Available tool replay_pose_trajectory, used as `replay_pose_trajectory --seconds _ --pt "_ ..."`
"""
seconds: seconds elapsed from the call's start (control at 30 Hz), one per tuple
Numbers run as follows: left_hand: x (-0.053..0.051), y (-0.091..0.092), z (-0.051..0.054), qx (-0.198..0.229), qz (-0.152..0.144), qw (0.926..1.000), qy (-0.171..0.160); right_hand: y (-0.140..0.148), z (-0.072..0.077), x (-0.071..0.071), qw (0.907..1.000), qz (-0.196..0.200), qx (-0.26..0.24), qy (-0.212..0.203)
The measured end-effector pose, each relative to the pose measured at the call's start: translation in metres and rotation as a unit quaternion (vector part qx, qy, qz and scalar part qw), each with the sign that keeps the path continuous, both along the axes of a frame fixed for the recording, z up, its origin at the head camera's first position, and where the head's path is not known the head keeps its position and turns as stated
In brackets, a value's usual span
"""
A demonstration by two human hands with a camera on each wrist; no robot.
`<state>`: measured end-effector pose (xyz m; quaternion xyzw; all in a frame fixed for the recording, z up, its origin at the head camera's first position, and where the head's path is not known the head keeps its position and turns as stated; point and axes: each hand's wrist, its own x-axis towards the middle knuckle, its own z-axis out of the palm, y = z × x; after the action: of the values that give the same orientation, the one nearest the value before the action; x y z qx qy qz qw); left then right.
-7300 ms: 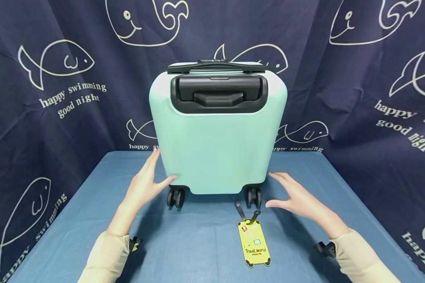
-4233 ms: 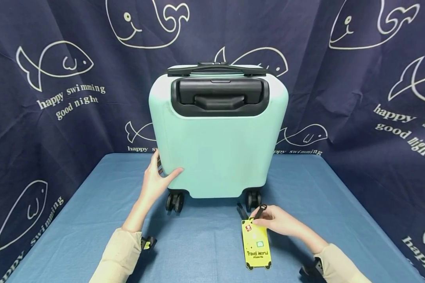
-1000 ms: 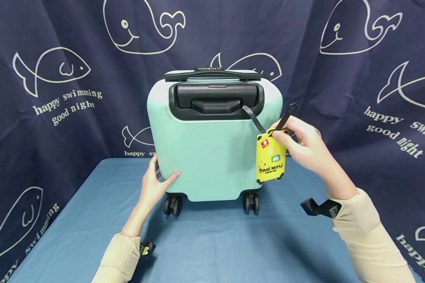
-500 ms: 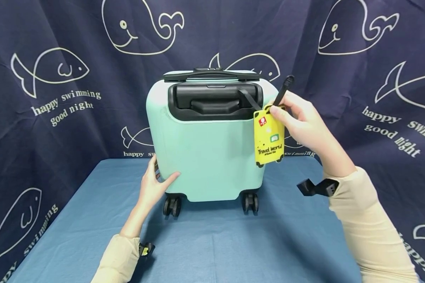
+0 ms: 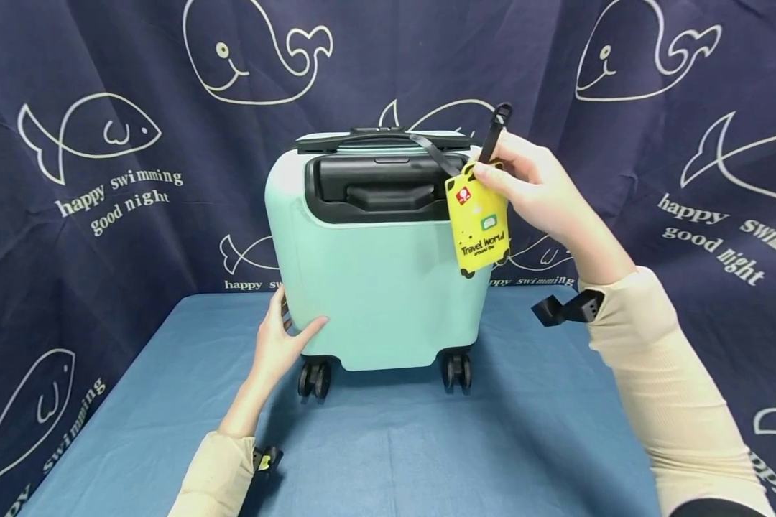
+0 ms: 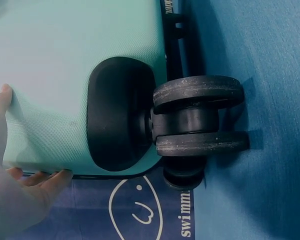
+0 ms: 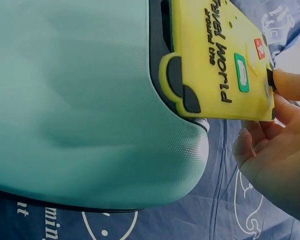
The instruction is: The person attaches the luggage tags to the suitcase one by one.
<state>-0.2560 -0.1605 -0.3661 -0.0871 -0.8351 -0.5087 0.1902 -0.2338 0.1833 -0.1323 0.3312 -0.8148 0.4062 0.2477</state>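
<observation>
A mint-green suitcase [image 5: 388, 287] stands upright, its black top handle [image 5: 323, 145] and recessed pull handle [image 5: 391, 176] facing the camera. My left hand [image 5: 276, 345] grips its lower left edge, thumb on the front face and fingers round the side; the left wrist view shows this hand [image 6: 20, 190] beside a black double wheel [image 6: 200, 117]. My right hand [image 5: 543, 187] pinches a yellow luggage tag [image 5: 481, 230] at its top, by the upper right corner of the suitcase. The tag's black strap [image 5: 436, 154] is unfastened, one end reaching over toward the top handle.
The suitcase rests on a blue cloth-covered table [image 5: 388, 445]. Behind it hangs a dark blue curtain [image 5: 375, 57] with white fish and whale drawings. Black wrist devices sit at both sleeves.
Since the earliest frame, my left hand has taken hold of the suitcase and my right hand has picked up the tag from the table. Lately the tag has moved up and slightly left.
</observation>
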Motion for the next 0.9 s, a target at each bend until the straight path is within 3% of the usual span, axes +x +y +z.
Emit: replay_pose_trajectory --seconds 0.13,0.33,0.9 --pt "0.001 0.0 0.0 -0.001 -0.001 1.0 0.0 -0.004 0.006 -0.003 1.0 0.007 0.003 -0.001" --pt "0.001 0.0 0.001 -0.003 -0.001 1.0 0.004 -0.009 0.017 -0.006 0.9993 0.019 -0.001 -0.034" --pt "-0.001 -0.002 -0.002 0.001 -0.007 0.9999 0.009 -0.029 0.037 -0.026 0.9898 -0.033 0.06 -0.125"
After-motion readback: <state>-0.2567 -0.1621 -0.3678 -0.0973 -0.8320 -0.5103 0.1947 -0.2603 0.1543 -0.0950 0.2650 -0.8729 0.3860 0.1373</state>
